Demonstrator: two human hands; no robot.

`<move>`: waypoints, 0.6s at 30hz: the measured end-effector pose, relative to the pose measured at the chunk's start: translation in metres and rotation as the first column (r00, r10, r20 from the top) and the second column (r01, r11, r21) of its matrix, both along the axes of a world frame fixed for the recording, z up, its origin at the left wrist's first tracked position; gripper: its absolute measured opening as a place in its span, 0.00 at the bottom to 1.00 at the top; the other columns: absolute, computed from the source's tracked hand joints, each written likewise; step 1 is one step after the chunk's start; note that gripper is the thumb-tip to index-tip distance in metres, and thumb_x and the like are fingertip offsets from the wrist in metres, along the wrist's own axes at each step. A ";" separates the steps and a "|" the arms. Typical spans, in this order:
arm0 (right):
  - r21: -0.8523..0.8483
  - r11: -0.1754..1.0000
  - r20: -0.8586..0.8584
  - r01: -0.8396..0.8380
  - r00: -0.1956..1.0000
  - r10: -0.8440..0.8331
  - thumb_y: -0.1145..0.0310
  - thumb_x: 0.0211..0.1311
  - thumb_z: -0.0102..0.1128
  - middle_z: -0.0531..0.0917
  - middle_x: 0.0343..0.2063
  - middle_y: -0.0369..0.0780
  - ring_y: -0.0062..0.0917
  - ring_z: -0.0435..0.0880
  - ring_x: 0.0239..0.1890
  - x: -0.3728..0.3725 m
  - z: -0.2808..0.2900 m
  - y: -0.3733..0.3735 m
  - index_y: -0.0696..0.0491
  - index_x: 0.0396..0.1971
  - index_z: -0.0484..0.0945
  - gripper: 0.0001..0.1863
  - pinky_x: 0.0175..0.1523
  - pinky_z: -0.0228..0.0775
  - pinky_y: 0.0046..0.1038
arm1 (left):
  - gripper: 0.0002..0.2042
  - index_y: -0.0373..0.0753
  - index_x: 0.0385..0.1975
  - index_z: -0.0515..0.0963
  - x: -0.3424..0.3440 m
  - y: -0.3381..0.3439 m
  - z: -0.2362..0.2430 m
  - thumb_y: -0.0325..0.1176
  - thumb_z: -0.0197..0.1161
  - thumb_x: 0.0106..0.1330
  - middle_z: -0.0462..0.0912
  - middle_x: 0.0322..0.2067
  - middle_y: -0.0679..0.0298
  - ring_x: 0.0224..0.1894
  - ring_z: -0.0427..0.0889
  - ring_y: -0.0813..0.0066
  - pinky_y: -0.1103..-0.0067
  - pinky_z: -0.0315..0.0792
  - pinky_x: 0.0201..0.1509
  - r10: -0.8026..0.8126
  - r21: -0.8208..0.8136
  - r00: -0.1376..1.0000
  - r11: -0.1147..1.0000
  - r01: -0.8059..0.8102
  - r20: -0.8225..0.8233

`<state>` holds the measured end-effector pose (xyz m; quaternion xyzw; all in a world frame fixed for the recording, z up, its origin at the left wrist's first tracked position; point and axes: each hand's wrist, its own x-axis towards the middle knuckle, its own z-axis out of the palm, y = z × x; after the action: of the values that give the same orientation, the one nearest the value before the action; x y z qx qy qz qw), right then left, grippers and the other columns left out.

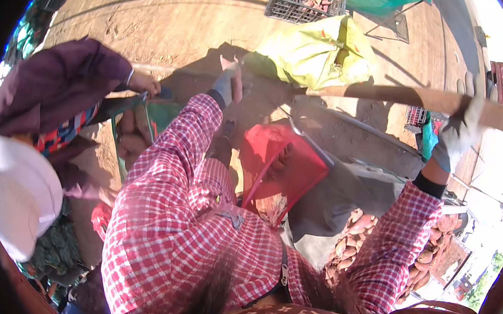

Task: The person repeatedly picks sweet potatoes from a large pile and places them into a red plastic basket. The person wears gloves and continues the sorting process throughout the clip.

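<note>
My left hand, in a grey glove, reaches forward over the ground. Its fingers are closed around a pinkish sweet potato, partly covered by the glove. Far off to the right, my right hand, in a pale glove, lies across a curved wooden beam with its fingers stretched out past the far edge. Between my arms stands a translucent red container, tilted, with a dark shape showing through its wall. Dark grey cloth hangs beside the container.
At left, a co-worker in a purple jacket and white hat holds a green-rimmed container of sweet potatoes. Ahead lie a yellow sack and a black crate. Sweet potatoes are piled near my right arm.
</note>
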<state>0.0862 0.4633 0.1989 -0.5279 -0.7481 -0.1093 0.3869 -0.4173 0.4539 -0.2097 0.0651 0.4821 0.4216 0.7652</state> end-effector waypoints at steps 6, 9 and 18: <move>0.012 1.000 -0.272 0.008 0.962 -0.005 0.80 0.68 0.52 0.78 0.59 0.53 0.45 0.84 0.57 -0.048 -0.011 -0.009 0.65 0.70 0.61 0.30 0.65 0.78 0.48 | 0.19 0.51 0.53 0.75 0.010 0.068 -0.087 0.55 0.64 0.72 0.81 0.38 0.64 0.32 0.80 0.67 0.66 0.78 0.38 0.144 -0.163 0.986 0.974 -0.156 -0.082; -0.028 0.993 -0.269 -0.113 0.958 0.101 0.70 0.72 0.51 0.80 0.56 0.49 0.43 0.85 0.54 -0.017 -0.015 -0.008 0.62 0.71 0.62 0.29 0.66 0.78 0.49 | 0.16 0.51 0.37 0.73 0.001 0.065 -0.141 0.55 0.66 0.71 0.76 0.28 0.70 0.25 0.76 0.71 0.67 0.74 0.31 0.036 -0.115 0.990 0.992 -0.052 -0.136; -0.004 0.999 -0.528 -0.052 0.848 0.042 0.74 0.69 0.55 0.80 0.53 0.50 0.42 0.84 0.54 -0.028 -0.021 -0.007 0.60 0.67 0.65 0.28 0.66 0.77 0.49 | 0.20 0.46 0.43 0.79 -0.006 -0.019 -0.198 0.58 0.56 0.76 0.85 0.34 0.59 0.32 0.85 0.61 0.61 0.80 0.34 -0.092 -0.281 0.985 0.958 0.048 -0.145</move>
<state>0.0586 0.4561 0.1779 -0.5225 -0.6270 0.0563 0.5751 -0.4231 0.4354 -0.4075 0.0075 0.5925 0.3161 0.7409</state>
